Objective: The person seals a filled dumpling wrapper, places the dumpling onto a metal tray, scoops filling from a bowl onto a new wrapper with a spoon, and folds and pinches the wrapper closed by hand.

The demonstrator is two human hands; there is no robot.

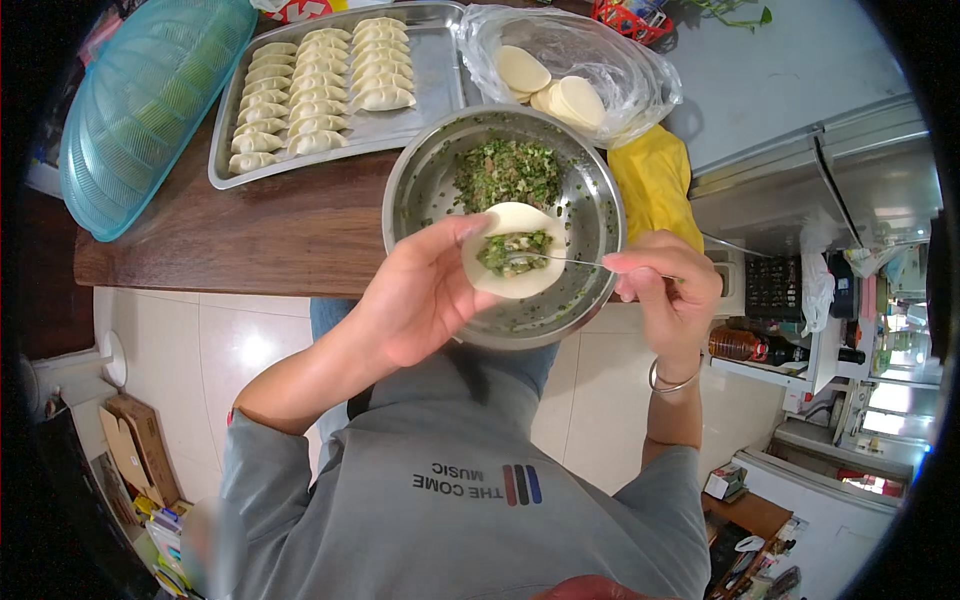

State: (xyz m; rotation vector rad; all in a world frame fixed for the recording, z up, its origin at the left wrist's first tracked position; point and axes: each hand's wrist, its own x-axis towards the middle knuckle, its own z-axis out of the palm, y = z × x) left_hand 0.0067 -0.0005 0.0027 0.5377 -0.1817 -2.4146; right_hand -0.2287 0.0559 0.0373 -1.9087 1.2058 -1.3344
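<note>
My left hand point(420, 292) holds a round dumpling wrapper point(517, 288) above a stainless steel bowl point(504, 334). A mound of green and brown filling point(516, 252) lies in the wrapper's middle. Pinched in my right hand point(664, 285) is a thin metal spoon point(574, 261), its tip touching that filling. More chopped filling point(506, 174) is heaped at the far side of the bowl. Beyond it, on the left, folded dumplings point(319, 96) stand in three rows on a metal tray point(439, 139). Loose wrappers point(577, 103) sit in a clear plastic bag point(637, 71).
A blue mesh food cover point(154, 112) stands at the left end of the wooden table point(240, 240). Right of the bowl lies a yellow cloth or bag point(652, 180). A red basket point(634, 19) is at the back. Bottles point(739, 343) lie on a shelf to the right.
</note>
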